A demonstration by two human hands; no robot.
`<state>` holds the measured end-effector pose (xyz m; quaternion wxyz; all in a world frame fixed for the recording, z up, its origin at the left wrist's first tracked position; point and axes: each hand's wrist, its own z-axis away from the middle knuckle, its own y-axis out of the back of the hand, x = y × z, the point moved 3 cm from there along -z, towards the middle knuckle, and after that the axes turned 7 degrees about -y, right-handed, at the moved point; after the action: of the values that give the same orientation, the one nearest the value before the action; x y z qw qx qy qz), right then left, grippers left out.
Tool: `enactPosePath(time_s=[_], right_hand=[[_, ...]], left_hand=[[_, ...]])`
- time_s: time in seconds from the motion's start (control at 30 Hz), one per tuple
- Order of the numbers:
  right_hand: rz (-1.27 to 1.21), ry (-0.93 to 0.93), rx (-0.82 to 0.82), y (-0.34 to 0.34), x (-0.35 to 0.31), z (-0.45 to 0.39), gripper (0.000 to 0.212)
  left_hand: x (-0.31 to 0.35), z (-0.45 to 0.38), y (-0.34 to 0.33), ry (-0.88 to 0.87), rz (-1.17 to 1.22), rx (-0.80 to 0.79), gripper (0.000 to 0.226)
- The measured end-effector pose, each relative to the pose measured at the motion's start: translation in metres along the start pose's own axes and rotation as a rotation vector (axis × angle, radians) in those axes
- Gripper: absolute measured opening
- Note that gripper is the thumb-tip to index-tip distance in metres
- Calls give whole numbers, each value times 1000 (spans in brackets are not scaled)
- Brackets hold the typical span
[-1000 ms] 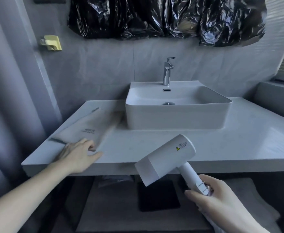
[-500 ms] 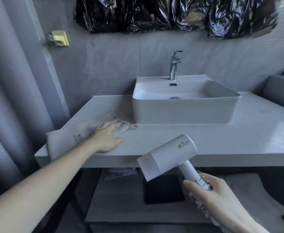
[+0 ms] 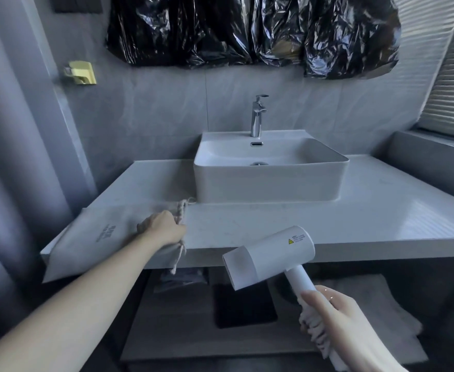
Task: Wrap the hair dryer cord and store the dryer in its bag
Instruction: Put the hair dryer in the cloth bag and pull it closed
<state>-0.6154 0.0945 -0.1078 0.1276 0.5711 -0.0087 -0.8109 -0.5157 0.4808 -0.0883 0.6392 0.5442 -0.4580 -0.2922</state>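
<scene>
- Right hand closed round the handle of the hair dryer, cord already coiled on the handle under the fingers, probably pinned there to stop it unwinding.
- Dryer held in the air just in front of the surface, nozzle turned left toward the bag.
- Left hand clamped on the gathered drawstring mouth of the bag, likely to pull it open.
- Bag flat on the left end of the surface, a corner overhanging the edge, beside the sink.
</scene>
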Motion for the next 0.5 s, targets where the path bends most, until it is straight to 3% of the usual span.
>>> enactPosePath(time_s=[0.13,0.27,0.37,0.5], right_hand=[[-109,-17,-49,3,4,23,39],[-154,-33,-59,14,19,50,43],[-120,-61,-86,22,37,76,50],[-165,-163,-124,31,67,118,36]], left_hand=[[7,43,11,-113,198,25,32],[20,131,6,-270,318,84,38],[25,205,-8,-359,383,101,30],[30,284,-34,-424,458,152,18]])
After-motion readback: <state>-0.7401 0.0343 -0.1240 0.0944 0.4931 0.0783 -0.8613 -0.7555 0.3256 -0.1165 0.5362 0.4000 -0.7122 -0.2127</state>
